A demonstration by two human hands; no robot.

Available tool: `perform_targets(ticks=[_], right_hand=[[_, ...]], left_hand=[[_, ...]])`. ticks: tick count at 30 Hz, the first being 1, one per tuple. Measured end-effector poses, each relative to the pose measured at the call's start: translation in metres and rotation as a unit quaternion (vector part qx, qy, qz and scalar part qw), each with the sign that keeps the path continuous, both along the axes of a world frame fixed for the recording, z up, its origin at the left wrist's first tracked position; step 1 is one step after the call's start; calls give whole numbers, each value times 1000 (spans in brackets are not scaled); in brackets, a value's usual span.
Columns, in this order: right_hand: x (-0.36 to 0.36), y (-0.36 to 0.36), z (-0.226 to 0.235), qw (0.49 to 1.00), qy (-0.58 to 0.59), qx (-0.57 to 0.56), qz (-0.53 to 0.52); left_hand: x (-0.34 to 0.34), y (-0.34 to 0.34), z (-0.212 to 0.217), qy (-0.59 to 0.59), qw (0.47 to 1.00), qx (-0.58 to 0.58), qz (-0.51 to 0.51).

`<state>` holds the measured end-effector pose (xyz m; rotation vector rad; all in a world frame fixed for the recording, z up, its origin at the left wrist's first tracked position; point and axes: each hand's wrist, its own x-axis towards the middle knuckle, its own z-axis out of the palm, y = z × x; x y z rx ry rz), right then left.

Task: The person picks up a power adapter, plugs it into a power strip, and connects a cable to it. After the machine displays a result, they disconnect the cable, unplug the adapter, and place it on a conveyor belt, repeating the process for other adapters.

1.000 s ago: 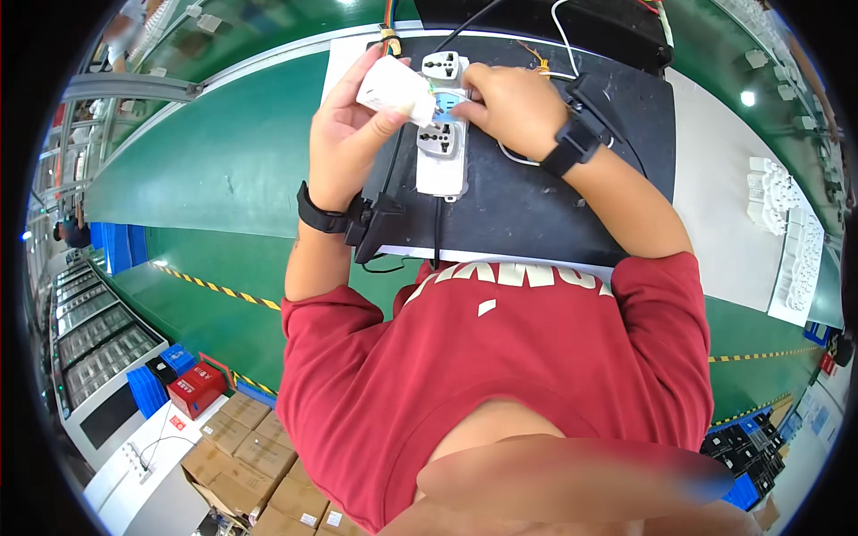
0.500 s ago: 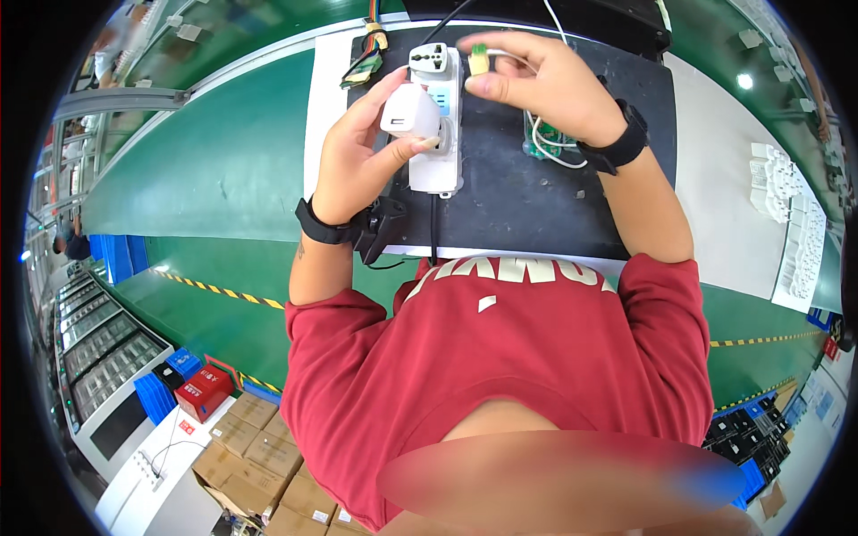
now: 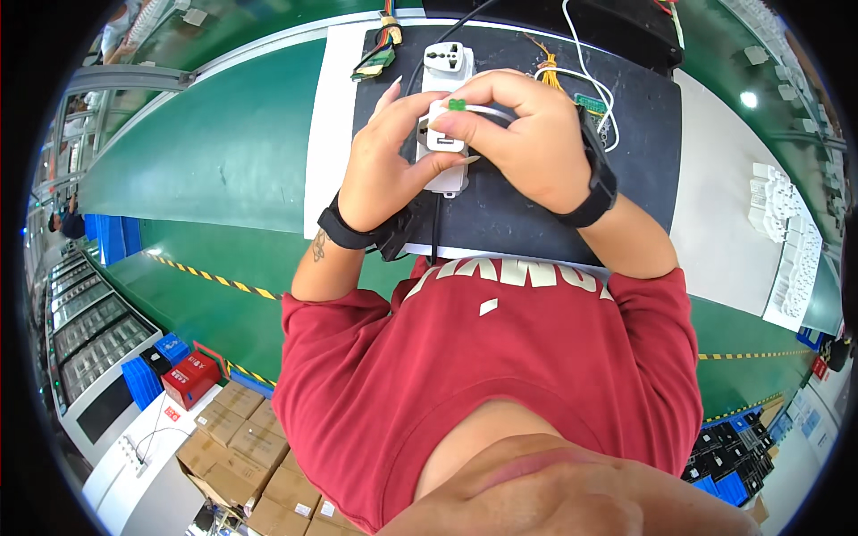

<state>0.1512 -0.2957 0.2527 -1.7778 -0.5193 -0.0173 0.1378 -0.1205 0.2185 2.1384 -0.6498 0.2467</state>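
Observation:
My left hand [image 3: 380, 170] is closed around a white USB charger [image 3: 445, 141], its port facing me, over the white power strip [image 3: 454, 181]. Between the thumb and fingertips of my right hand [image 3: 536, 147] is a small green connector [image 3: 457, 104] on a white cable [image 3: 490, 112]. The connector is up against the charger's far end; whether the two are joined I cannot tell. Both hands meet around the charger. A white multi-socket adapter [image 3: 444, 58] sits on the strip's far end. My hands hide the strip's middle.
A black mat [image 3: 527, 223] covers the work surface. Beyond my right hand lie a green circuit board [image 3: 592, 104], a yellow wire bundle [image 3: 548, 67] and a looping white cord [image 3: 585, 54]. Coloured wires [image 3: 388, 34] with a board lie far left. White parts [image 3: 776, 196] stand at right.
My right hand has moved left and nearer, bringing the green connector to the charger. My left hand has shifted slightly right and nearer, and the charger is now tilted differently.

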Motion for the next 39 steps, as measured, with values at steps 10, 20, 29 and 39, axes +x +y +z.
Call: perform_targets(ticks=[10, 20, 29, 39], right_hand=[[-2, 10, -15, 984, -171, -23, -44], [-6, 10, -19, 976, -214, -27, -36], [-7, 11, -23, 961, -269, -63, -17], [47, -149, 49, 990, -130, -31, -40]], left_hand=[[-2, -2, -1, 9, 1000, -7, 13], [-2, -1, -4, 2, 1000, -2, 14], [-7, -7, 2, 35, 998, -3, 58], [6, -5, -6, 52, 997, -53, -11]])
